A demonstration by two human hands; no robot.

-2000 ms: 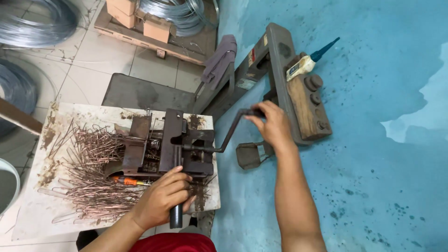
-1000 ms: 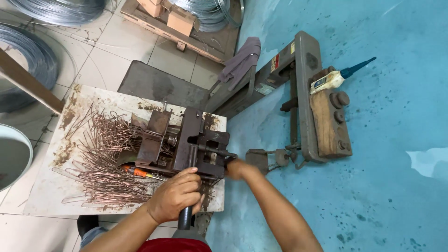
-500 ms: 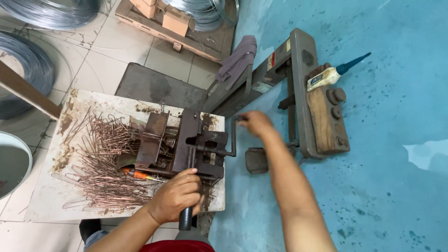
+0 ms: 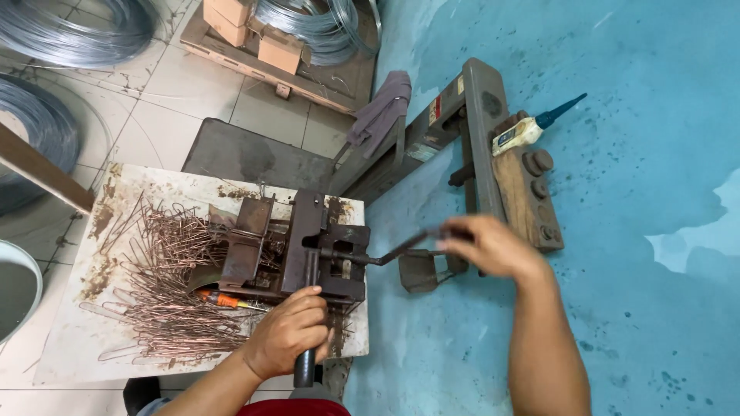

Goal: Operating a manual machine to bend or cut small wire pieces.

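Note:
A rusty hand-cranked bending machine (image 4: pixel 308 250) stands on a white stained board (image 4: pixel 77 347). My right hand (image 4: pixel 493 246) is closed around the end of its crank handle (image 4: pixel 401 250), out to the right of the machine. My left hand (image 4: pixel 289 331) grips a dark upright bar (image 4: pixel 304 368) at the machine's near side. A heap of bent rusty wire pieces (image 4: pixel 166 285) lies on the board left of the machine. An orange-handled tool (image 4: pixel 220 299) rests beside the machine's base.
Coils of steel wire (image 4: pixel 69 31) lie on the tiled floor at the back left, another coil (image 4: pixel 324 27) beside cardboard boxes (image 4: pixel 258 35). A metal-and-wood frame (image 4: pixel 501 154) with a glue bottle (image 4: pixel 532 129) lies on the blue floor. A bucket rim (image 4: pixel 19 296) shows far left.
My right hand has been turning the crank: it swung in close to the machine, then back out to the right. My left hand has stayed on the bar.

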